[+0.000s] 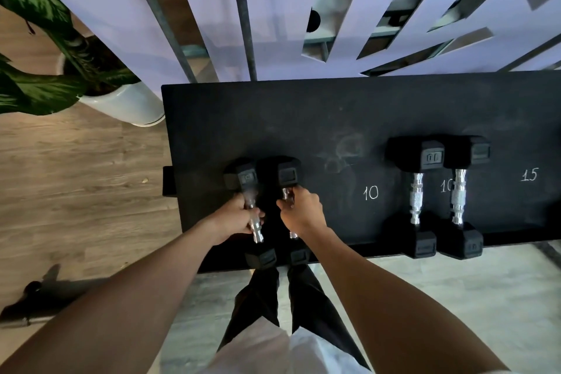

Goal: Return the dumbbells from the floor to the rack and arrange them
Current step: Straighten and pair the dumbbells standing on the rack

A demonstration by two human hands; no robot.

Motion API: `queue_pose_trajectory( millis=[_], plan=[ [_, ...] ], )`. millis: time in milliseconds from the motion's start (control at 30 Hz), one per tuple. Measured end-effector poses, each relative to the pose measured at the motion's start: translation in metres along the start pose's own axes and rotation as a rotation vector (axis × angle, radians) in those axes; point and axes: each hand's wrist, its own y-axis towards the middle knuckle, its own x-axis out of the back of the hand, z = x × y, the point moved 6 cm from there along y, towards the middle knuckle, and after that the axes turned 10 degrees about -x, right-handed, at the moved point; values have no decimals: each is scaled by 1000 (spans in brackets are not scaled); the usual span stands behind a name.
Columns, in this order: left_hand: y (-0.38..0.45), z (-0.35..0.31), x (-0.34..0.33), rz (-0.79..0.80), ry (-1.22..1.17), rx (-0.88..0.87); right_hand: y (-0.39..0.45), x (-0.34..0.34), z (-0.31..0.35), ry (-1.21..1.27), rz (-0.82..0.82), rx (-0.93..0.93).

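Note:
Two small black hex dumbbells lie side by side at the left end of the black rack top (303,112). My left hand (233,217) grips the chrome handle of the left dumbbell (246,177). My right hand (300,211) grips the handle of the right dumbbell (288,174). Both near heads reach the rack's front edge. Further right, a pair of larger dumbbells (431,158) lies parallel beside chalk marks reading 10 and 15.
A white pot with a green plant (127,103) stands left of the rack on the wood floor. White panels and dark metal bars (243,15) rise behind the rack. My legs are below the rack's front edge.

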Motion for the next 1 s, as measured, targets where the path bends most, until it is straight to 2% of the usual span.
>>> queue_pose_trajectory(
  millis=[367, 500, 1000],
  plan=[
    [-2, -4, 8, 68, 100, 43, -6, -8, 4, 71, 3, -31],
    [-3, -5, 10, 30, 140, 28, -5, -13, 5, 93, 0, -40],
    [-5, 2, 8, -87, 46, -65, -5, -23, 3, 65, -1, -11]
  ],
)
